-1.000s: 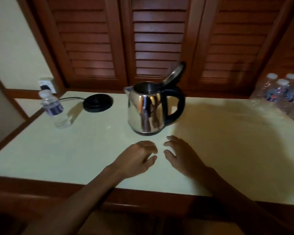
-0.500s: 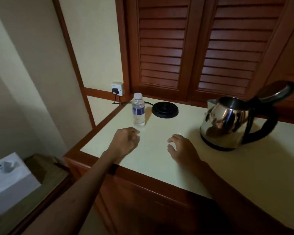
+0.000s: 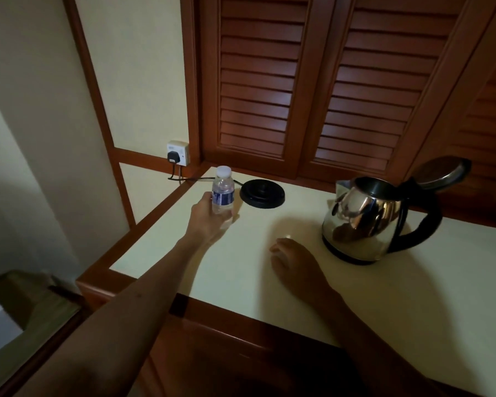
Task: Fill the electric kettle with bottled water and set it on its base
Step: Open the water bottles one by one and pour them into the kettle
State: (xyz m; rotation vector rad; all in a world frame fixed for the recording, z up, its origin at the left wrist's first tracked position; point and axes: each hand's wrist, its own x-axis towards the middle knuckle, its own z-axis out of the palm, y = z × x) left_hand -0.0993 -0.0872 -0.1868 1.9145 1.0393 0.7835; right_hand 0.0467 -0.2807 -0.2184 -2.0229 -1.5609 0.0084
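Note:
A small clear water bottle (image 3: 222, 190) with a white cap and blue label stands upright at the back left of the pale countertop (image 3: 413, 282). My left hand (image 3: 208, 217) is wrapped around its lower half. Just right of the bottle lies the round black kettle base (image 3: 262, 193). The steel electric kettle (image 3: 364, 219) stands further right, off the base, its lid (image 3: 444, 171) tipped open and its black handle pointing right. My right hand (image 3: 294, 257) rests palm down on the counter, in front and left of the kettle, holding nothing.
A black plug sits in the wall socket (image 3: 178, 153), its cord running to the base. Louvred wooden doors (image 3: 312, 81) rise behind the counter. The counter's wooden edge (image 3: 143, 224) drops off on the left to a lower surface (image 3: 26, 305).
My left hand has reached forward from the counter and closed around the bottle. The view swung left, then drew closer. My right hand has barely moved.

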